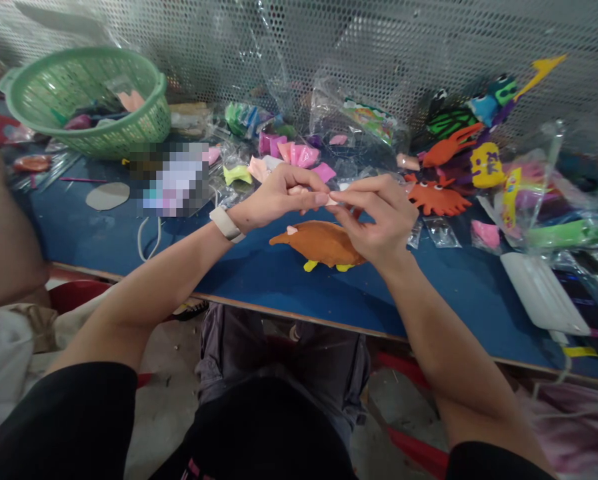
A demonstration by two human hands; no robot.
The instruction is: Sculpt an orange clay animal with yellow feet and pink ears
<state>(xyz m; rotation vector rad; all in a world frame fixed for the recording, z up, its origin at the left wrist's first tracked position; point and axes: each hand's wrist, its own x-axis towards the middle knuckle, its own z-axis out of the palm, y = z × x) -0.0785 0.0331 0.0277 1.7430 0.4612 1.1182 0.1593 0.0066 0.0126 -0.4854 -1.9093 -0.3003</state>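
My left hand (291, 193) and my right hand (379, 217) meet above the blue table, fingertips closed on a small pale pink piece of modelling clay (331, 200). My fingers cover part of it. Just below lies a brown clay animal figure (323, 243) with a pointed snout, yellow feet and a small pink ear (291, 231). Its right end is hidden behind my right hand. Pink fan-shaped clay pieces (299, 155) and a lime-yellow piece (237, 175) lie beyond my left hand.
A green basket (153, 123) stands at the back left, near another person's arm (9, 227). An orange clay crab (439, 195), a yellow clay block (487, 165) and plastic packets (443, 232) lie to the right, with a white power bank (543, 293) near the table edge.
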